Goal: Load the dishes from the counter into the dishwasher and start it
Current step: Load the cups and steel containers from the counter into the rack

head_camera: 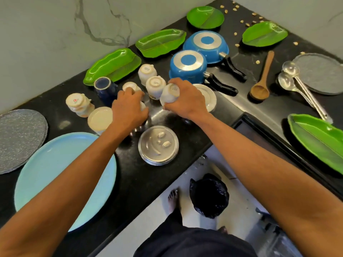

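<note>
Dishes: spread over a black worktop point(141, 180) that turns a corner; nearly all lie upside down.
Right side: the right hand point(185, 101) has fingers and thumb curled round a white cup point(169, 95) and holds it tilted, its base toward the camera.
Left side: the left hand point(130, 110) is curled down over a small white cup point(130, 86); the hand itself hides how the fingertips sit.
Between the hands: two inverted cups point(155, 86) stand close together, a little behind.
Further left: a dark blue mug point(104, 88), a cream cup point(78, 104) with a red mark, a saucer point(100, 117), a light blue plate point(61, 179) and a grey plate point(20, 140).
Front: a steel lid point(158, 145) near the worktop edge.
Behind: two blue pans point(187, 66) upside down, black handles pointing right; green leaf-shaped plates point(113, 65) along the wall.
Far right: a wooden spoon point(261, 80) beside steel ladles point(297, 80).
</note>
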Demonstrator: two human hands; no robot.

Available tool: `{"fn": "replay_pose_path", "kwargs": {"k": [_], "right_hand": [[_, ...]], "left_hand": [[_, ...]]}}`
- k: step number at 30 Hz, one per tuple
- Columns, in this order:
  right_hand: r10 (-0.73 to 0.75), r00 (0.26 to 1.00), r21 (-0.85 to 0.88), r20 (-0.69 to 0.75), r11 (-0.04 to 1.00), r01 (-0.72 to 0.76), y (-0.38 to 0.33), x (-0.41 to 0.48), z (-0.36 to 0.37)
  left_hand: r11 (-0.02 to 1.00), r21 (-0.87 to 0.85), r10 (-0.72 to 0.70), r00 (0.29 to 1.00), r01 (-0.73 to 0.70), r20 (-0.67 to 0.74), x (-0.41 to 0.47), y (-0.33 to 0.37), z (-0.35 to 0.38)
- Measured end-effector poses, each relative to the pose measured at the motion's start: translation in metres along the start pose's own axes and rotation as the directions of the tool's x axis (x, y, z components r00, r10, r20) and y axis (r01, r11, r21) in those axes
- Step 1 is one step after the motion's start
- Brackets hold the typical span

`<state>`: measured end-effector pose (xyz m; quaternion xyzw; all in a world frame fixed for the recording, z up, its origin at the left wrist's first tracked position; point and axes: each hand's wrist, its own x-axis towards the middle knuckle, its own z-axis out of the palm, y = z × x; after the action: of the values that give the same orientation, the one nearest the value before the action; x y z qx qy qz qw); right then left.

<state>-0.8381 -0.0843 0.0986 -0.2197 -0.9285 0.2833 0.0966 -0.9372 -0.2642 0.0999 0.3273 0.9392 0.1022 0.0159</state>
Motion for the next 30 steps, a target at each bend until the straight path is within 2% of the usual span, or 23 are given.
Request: {"fn": "replay_pose_path", "kwargs": {"k": [4,8,10,15,18,19,22,27,30], "right_hand": [[0.095,0.989,0.07,-0.113,0.994,-0.087,0.02,-0.04,-0.028],[0.191,0.966,0.094,-0.175,0.98,-0.177,0.055,-0.106,-0.057],[0.27,0.942,0.1,-0.198,0.962,-0.255,0.081,-0.151,-0.07],[0.481,0.834,0.164,-0.271,0.876,-0.453,0.151,-0.293,-0.088],[0.598,0.75,0.192,-0.282,0.801,-0.567,0.19,-0.396,-0.093],[0.654,0.701,0.208,-0.285,0.756,-0.621,0.209,-0.451,-0.098],[0.753,0.604,0.224,-0.26,0.656,-0.721,0.227,-0.537,-0.089],[0.919,0.311,0.432,-0.242,0.389,-0.813,0.255,-0.668,-0.081],[0.954,0.191,0.524,-0.23,0.287,-0.802,0.267,-0.71,-0.075]], "left_hand": [[0.986,-0.127,0.085,0.984,-0.105,-0.156,-0.011,0.027,0.003],[0.925,-0.303,0.171,0.962,-0.231,-0.212,-0.044,0.078,0.023],[0.894,-0.367,0.204,0.964,-0.255,-0.172,-0.07,0.115,0.04],[0.846,-0.483,0.291,0.955,-0.227,0.06,-0.153,0.206,0.099],[0.843,-0.507,0.331,0.916,-0.18,0.227,-0.22,0.261,0.136],[0.833,-0.516,0.386,0.879,-0.201,0.281,-0.258,0.293,0.152],[0.846,-0.497,0.424,0.808,-0.192,0.41,-0.318,0.33,0.173],[0.809,-0.514,0.559,0.645,-0.285,0.522,-0.407,0.403,0.201],[0.797,-0.541,0.583,0.572,-0.267,0.577,-0.436,0.436,0.217]]}}
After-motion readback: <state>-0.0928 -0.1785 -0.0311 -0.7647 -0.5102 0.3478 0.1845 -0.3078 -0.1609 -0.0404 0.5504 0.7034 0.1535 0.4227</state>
